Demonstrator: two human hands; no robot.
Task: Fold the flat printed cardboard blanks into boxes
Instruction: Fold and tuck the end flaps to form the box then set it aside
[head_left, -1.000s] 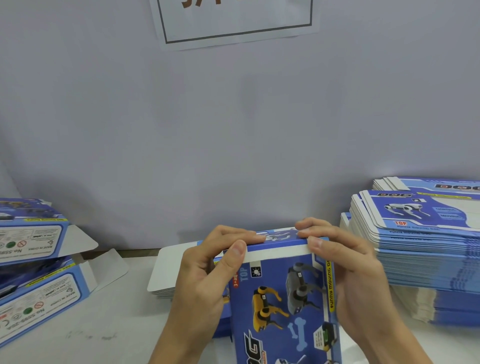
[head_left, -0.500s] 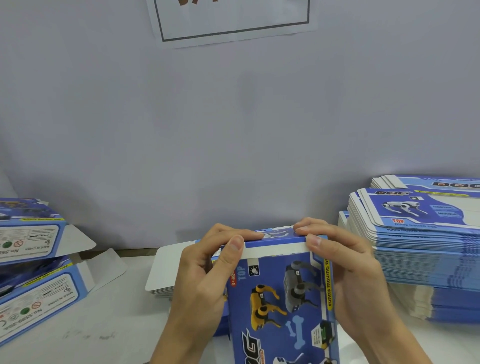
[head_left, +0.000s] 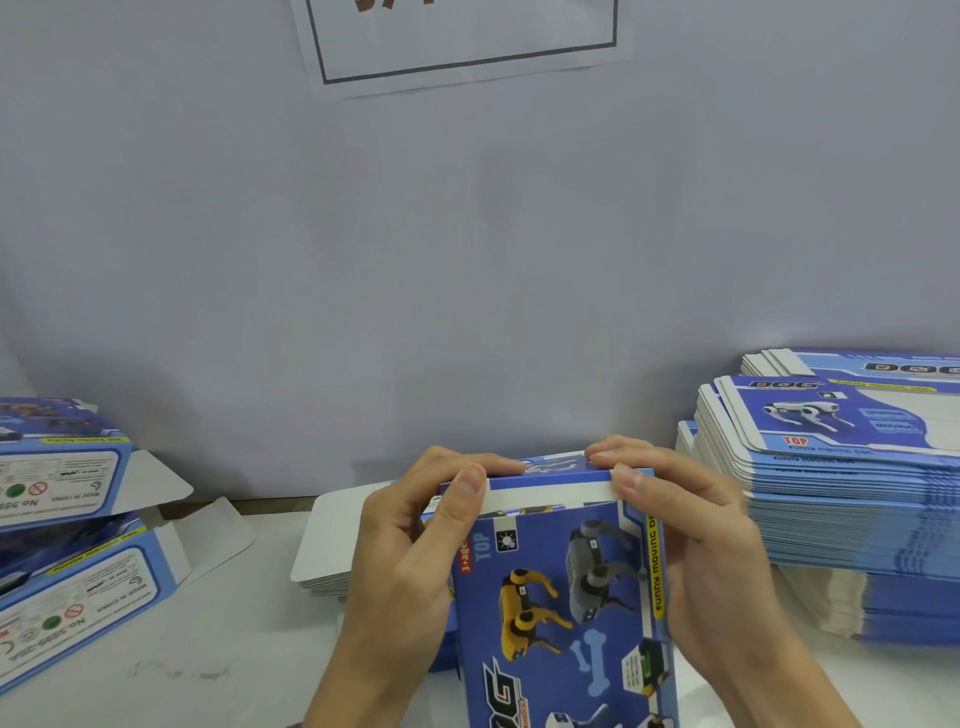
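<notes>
White table (head_left: 218, 649) with bare room front-left, tall stack of flat blanks (head_left: 852, 499) right, folded boxes (head_left: 67, 519) left; centre box (head_left: 561, 597) gripped at its far top edge, left hand (head_left: 410, 561) and right hand (head_left: 701, 545) fingers curled over it.

Two hands, the left hand (head_left: 400, 566) and the right hand (head_left: 711, 551), hold one box (head_left: 561, 597). Two folded boxes (head_left: 67, 519) lie at the left. Three stacks of flat blanks (head_left: 852, 499) are visible. One paper sheet (head_left: 467, 41) hangs on the wall.
</notes>
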